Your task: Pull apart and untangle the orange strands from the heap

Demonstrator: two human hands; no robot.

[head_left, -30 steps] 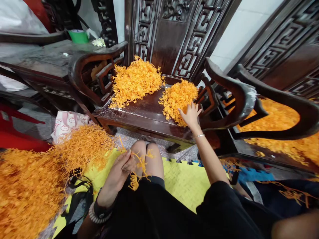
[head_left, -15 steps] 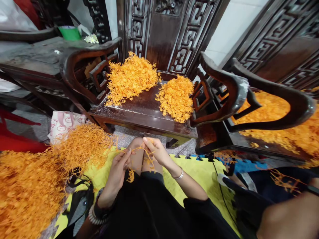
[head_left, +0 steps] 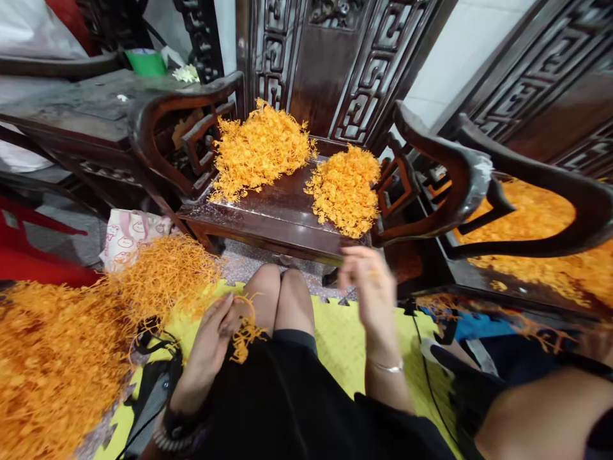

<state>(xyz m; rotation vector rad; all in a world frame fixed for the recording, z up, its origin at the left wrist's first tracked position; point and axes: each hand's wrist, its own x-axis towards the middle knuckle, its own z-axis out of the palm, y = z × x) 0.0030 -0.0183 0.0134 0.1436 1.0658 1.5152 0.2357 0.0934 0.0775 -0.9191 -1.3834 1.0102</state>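
Hands now apart: left hand (head_left: 211, 345) clutches orange sprig bunch (head_left: 245, 332); right hand (head_left: 371, 291) lifted, blurred, grip unclear.

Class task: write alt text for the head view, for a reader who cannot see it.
A seated person's left hand grips a tangle of orange strands at the knees, while the blurred right hand is raised near a dark wooden chair holding two orange heaps. A larger orange pile lies at left.
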